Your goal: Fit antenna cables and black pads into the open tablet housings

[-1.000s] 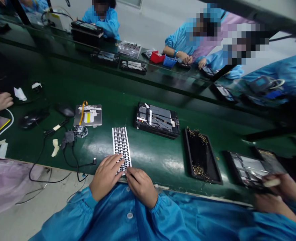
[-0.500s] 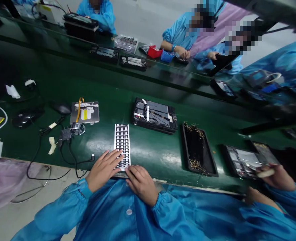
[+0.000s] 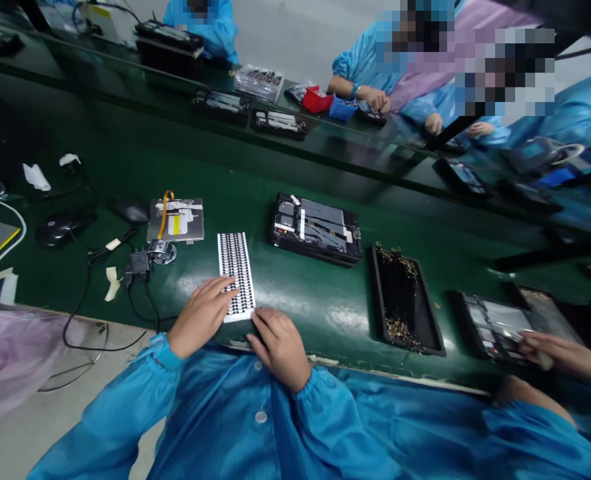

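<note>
Left hand (image 3: pixel 203 312), spread, apparently steadies patterned sheet (image 3: pixel 233 255); right hand (image 3: pixel 281 343), pinch unclear, touches its corner; next move likely needs precision.

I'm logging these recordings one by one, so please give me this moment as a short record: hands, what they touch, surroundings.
Left hand: fingers over the near left part of a white sheet with rows of small black pieces
Right hand: at the sheet's near right corner; grip unclear
Bench surface: green
Right of sheet: black tray with small gold-coloured parts
Left of sheet: metal plate with orange flat cable
Far right: co-worker's hand
</note>
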Available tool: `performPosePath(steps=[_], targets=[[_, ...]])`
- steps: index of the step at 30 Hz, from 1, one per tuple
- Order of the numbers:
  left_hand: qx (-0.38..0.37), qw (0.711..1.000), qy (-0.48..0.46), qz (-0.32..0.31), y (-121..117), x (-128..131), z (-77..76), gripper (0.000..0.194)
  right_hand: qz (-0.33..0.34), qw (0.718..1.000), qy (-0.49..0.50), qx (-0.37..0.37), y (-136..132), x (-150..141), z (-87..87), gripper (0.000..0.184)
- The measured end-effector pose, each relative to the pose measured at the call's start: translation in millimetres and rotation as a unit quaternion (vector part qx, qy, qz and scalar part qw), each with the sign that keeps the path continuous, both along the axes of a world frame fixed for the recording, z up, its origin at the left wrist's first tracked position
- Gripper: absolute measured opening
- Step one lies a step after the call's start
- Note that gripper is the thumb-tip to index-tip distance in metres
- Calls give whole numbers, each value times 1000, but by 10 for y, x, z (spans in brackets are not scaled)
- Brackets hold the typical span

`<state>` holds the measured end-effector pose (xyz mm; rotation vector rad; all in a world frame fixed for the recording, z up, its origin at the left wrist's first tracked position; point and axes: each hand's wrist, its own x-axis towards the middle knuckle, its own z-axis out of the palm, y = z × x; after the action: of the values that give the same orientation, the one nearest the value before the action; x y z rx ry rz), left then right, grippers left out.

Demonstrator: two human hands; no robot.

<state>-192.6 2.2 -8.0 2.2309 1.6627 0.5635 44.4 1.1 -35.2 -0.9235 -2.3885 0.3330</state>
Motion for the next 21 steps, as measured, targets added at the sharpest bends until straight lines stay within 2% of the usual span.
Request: performPosePath(steps=[4,6,9,13,17,19,21], targets=[[-15,1000,10,25,134,-99,-20,36,-27,996,46,-72,240,-181,143,24],[-30,999,10,19,151,-123,-37,38,0,997,29,-77,333,-295,207,17],[-42,999,16,8,128,-129,-33,42,55,996,-49,-57,438,-467,261,11],[-50,998,20,-19,77,-131,11,53,64,988,-135,-26,503,-608,250,10],[-62,997,22,-39,56,-165,17,56,60,982,-180,-6,536,-679,208,12],[-61,997,21,-48,60,-192,0,58,77,981,-178,-8,573,-680,205,14],[-59,996,20,-56,72,-223,-14,58,112,986,-109,-60,612,-619,223,17]])
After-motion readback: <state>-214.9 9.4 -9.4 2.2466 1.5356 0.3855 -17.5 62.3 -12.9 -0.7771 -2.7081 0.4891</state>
